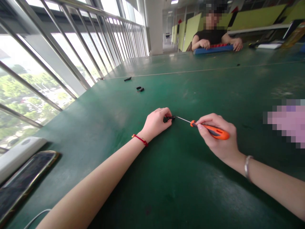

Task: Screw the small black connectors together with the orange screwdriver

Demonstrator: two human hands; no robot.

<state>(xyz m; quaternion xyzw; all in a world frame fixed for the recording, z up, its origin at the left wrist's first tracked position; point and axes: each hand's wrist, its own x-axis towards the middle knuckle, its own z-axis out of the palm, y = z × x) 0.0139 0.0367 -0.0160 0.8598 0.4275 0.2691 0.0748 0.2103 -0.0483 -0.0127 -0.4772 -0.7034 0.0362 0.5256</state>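
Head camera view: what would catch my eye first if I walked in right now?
First, the orange screwdriver in the right hand, mid-table, its thin tip set against a small black part pinched by the left hand. All of it rests on a wide green table. At the far end, another person sits with both hands on a blue tray, and a phone lies at the near left edge.

1. The left hand [157,122] rests on the green desk [181,178] and pinches a small black part [168,118] in its fingers [166,112].
2. The right hand [218,136] holds an orange screwdriver [209,129]; its tip touches the black part.
3. Beyond the black part lie loose black pieces [140,88].
4. Left of it, at the desk edge, lies a phone [23,179].
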